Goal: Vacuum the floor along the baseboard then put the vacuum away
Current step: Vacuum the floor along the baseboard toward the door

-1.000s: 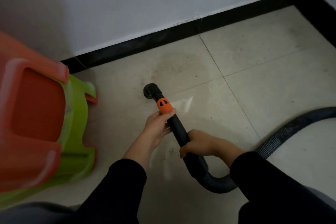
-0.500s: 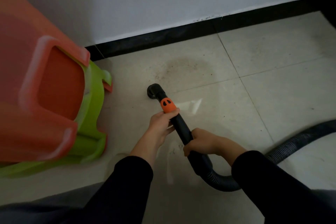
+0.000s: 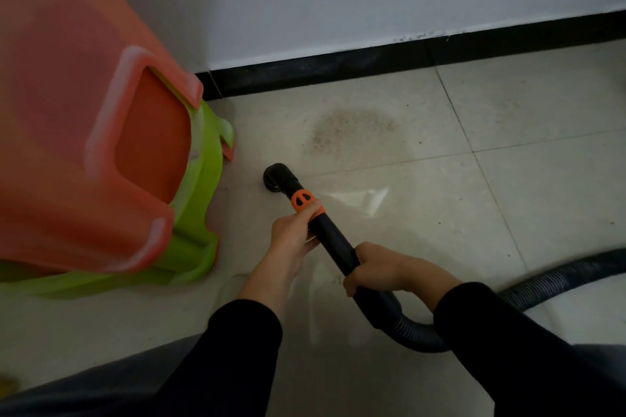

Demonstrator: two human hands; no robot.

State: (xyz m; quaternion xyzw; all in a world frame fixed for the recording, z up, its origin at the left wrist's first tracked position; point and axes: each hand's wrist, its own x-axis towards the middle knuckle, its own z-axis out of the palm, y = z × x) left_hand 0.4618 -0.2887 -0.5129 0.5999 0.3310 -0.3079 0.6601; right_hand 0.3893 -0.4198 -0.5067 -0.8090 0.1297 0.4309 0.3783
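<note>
A black vacuum wand (image 3: 333, 240) with an orange collar (image 3: 305, 200) points down at the pale tile floor (image 3: 440, 213); its round nozzle (image 3: 276, 178) touches the tiles. My left hand (image 3: 293, 235) grips the wand just below the orange collar. My right hand (image 3: 372, 267) grips it lower down, where the ribbed black hose (image 3: 555, 284) begins and curves off to the right. A patch of dark dust (image 3: 352, 130) lies on the floor between the nozzle and the black baseboard (image 3: 338, 69), which runs under the white wall.
Stacked plastic stools, an orange one (image 3: 84, 132) over a green one (image 3: 200, 189), stand at the left close to the nozzle and against the baseboard. My black sleeves and knees fill the bottom edge.
The view has swung left, so the stools fill more of the left side and the room corner has gone out of view. The nozzle sits nearer the stools. Both hands keep their grip.
</note>
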